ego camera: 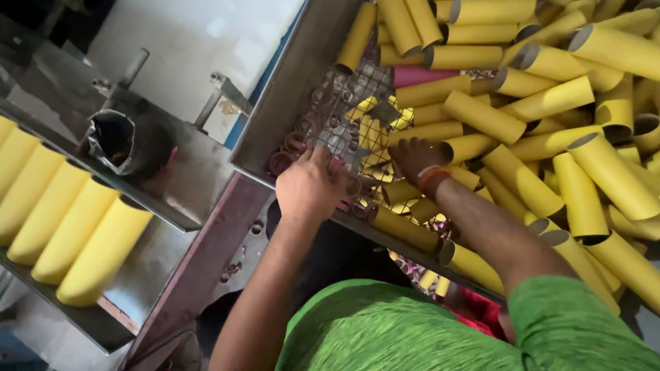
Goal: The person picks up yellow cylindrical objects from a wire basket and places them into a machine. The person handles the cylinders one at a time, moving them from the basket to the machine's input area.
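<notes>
Left hand (311,187) palm-down on wire mesh (350,103) at the metal bin's (289,82) near edge, fingers curled among small pink rings (292,145), grip unclear, right hand (416,156) just beside it, fingers buried in yellow cardboard tubes (550,137), its hold hidden, one pink tube (419,75) beyond.

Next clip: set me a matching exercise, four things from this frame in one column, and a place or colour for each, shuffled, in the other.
Things:
1. left hand
2. right hand
3. pink tube
4. row of yellow cones

Places or colours:
A. lies among the yellow tubes in the metal bin
B. on the shelf at far left
C. on the wire mesh by the small pink rings
D. has an orange band at the wrist

Pairs: 1-C, 2-D, 3-A, 4-B
</notes>
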